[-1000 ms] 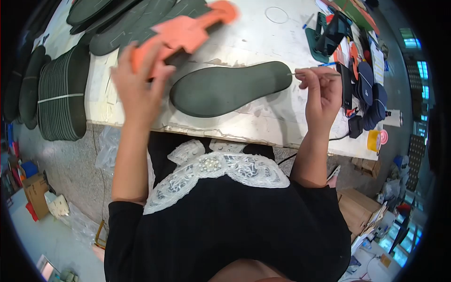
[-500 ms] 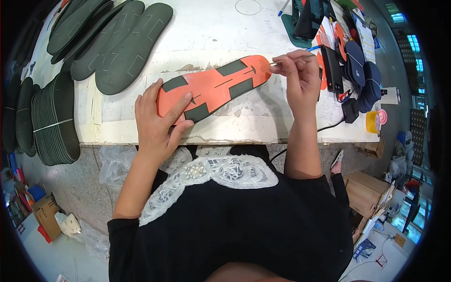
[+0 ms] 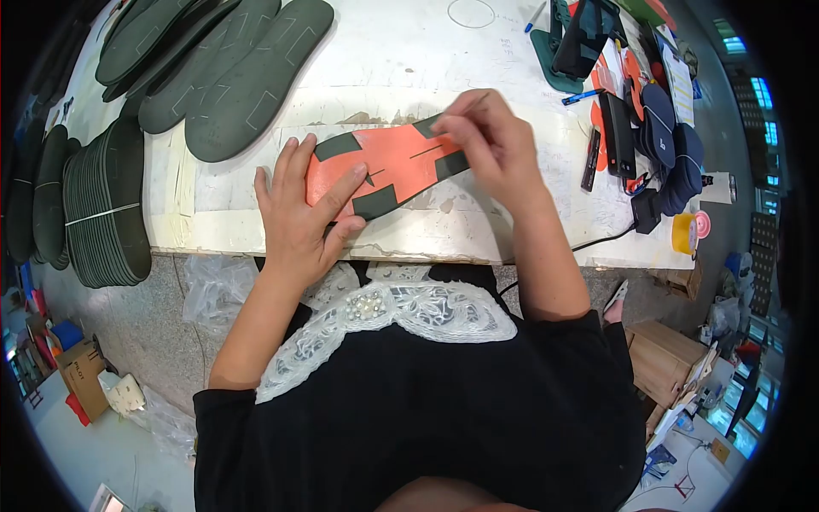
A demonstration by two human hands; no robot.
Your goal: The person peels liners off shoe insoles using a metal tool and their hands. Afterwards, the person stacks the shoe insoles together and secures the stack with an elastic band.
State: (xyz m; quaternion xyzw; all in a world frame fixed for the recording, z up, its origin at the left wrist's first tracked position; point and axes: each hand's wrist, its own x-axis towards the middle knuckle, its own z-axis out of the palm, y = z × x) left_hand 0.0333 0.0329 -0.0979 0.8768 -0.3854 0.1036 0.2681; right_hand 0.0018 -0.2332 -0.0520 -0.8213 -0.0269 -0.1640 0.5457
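Observation:
An orange sole-shaped template (image 3: 388, 149) lies on a dark grey-green sole sheet (image 3: 375, 202), which shows through the template's cut-outs and along its edge. My left hand (image 3: 299, 200) is spread flat over the wide end at the left, fingers apart, pressing on the template. Over the narrower right part, my right hand (image 3: 495, 145) is closed in a pinch around a thin pen-like stick, mostly hidden by the fingers. That hand covers the template's right end.
Marked soles (image 3: 247, 94) lie at the upper left, beside a banded stack of soles (image 3: 107, 205). On the right are a black case (image 3: 616, 132), a blue pen (image 3: 583, 97), navy sole bundles (image 3: 682, 171) and a green stand (image 3: 554, 64). The table's front edge (image 3: 409, 256) is close to my body.
My right hand has moved left from the template's right tip to over its narrower part, still pinching the stick. My left hand stays on the wide end. The whole view has shifted slightly.

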